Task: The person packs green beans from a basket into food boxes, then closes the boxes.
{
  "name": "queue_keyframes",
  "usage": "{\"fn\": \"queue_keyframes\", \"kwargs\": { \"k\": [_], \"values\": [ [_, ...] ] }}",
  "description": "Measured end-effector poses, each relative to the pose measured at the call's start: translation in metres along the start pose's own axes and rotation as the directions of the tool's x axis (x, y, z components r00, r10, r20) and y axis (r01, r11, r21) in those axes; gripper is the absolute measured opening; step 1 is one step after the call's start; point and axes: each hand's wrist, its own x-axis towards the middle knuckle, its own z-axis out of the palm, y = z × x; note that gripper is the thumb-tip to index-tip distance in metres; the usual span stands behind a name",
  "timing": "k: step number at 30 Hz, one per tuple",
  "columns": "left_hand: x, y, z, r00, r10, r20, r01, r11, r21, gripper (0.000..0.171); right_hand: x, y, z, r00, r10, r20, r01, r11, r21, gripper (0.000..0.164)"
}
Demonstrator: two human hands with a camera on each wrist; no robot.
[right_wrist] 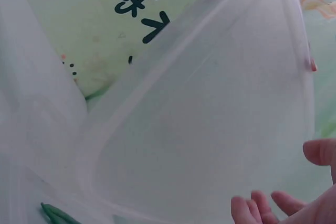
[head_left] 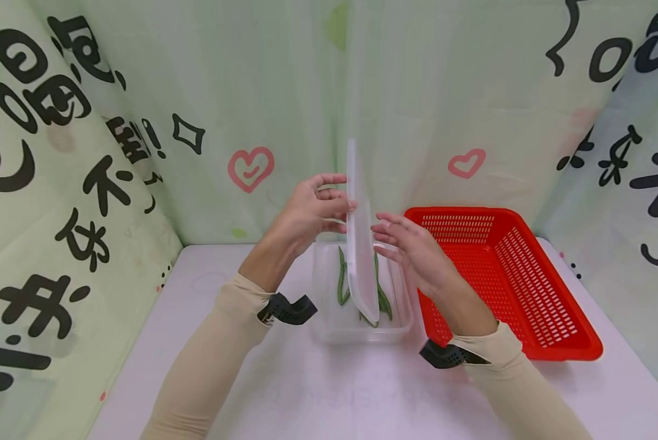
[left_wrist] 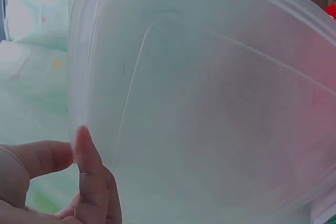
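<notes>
My left hand point(head_left: 314, 211) pinches the edge of a translucent plastic lid point(head_left: 361, 256) between thumb and fingers, holding it upright on its edge. In the left wrist view, the lid point(left_wrist: 210, 108) fills most of the picture beside the gripping fingers point(left_wrist: 90, 187). Below it stands a clear plastic container point(head_left: 329, 333) with several green beans point(head_left: 384, 300) inside, partly hidden by the lid. Close to the lid's right face is my right hand point(head_left: 417, 253), its fingers loosely extended and holding nothing. A bean point(right_wrist: 59, 214) shows low in the right wrist view.
A red perforated plastic basket point(head_left: 527, 305) sits to the right of the container, partly behind my right hand and forearm. All of this stands on a pale table point(head_left: 285, 391). Printed curtains point(head_left: 285, 91) hang behind and along both sides.
</notes>
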Motion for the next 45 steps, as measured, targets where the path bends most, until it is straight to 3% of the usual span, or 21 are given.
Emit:
{"fn": "queue_keyframes", "kwargs": {
  "k": [5, 9, 12, 16, 22, 29, 33, 36, 45],
  "values": [
    [-0.006, 0.005, -0.006, 0.999, 0.039, 0.015, -0.038, 0.999, -0.024, 0.047, 0.001, 0.018, -0.001, 0.996, 0.077, -0.044, -0.074, 0.995, 0.066, 0.064],
    [-0.010, 0.007, -0.012, 0.998, 0.059, 0.033, -0.057, 0.997, -0.046, 0.047, 0.000, 0.025, -0.002, 0.990, 0.141, 0.016, -0.142, 0.981, 0.131, 0.065],
    [-0.012, 0.005, -0.019, 0.996, 0.068, 0.051, -0.064, 0.995, -0.081, 0.047, -0.001, 0.027, -0.007, 0.984, 0.155, 0.085, -0.168, 0.970, 0.177, 0.066],
    [-0.015, -0.002, -0.032, 0.996, 0.056, 0.065, -0.049, 0.993, -0.108, 0.048, -0.002, 0.027, -0.016, 0.981, 0.151, 0.121, -0.175, 0.961, 0.216, 0.071],
    [-0.020, -0.021, -0.055, 0.997, 0.006, 0.071, -0.002, 0.998, -0.057, 0.055, -0.005, 0.026, -0.028, 0.980, 0.165, 0.112, -0.185, 0.962, 0.202, 0.075],
    [-0.022, -0.045, -0.077, 0.994, -0.105, -0.015, 0.106, 0.989, 0.099, 0.056, -0.007, 0.026, -0.042, 0.980, 0.165, 0.112, -0.182, 0.968, 0.173, 0.077],
    [-0.022, -0.058, -0.085, 0.980, -0.188, -0.063, 0.193, 0.978, 0.084, 0.046, -0.010, 0.027, -0.044, 0.979, 0.174, 0.101, -0.189, 0.970, 0.156, 0.075],
    [-0.020, -0.067, -0.090, 0.968, -0.235, -0.083, 0.241, 0.968, 0.065, 0.048, -0.011, 0.028, -0.044, 0.980, 0.181, 0.086, -0.192, 0.971, 0.143, 0.074],
    [-0.013, -0.090, -0.100, 0.954, -0.282, -0.103, 0.288, 0.957, 0.043, 0.059, -0.017, 0.028, -0.044, 0.979, 0.177, 0.099, -0.192, 0.968, 0.162, 0.079]
  ]
}}
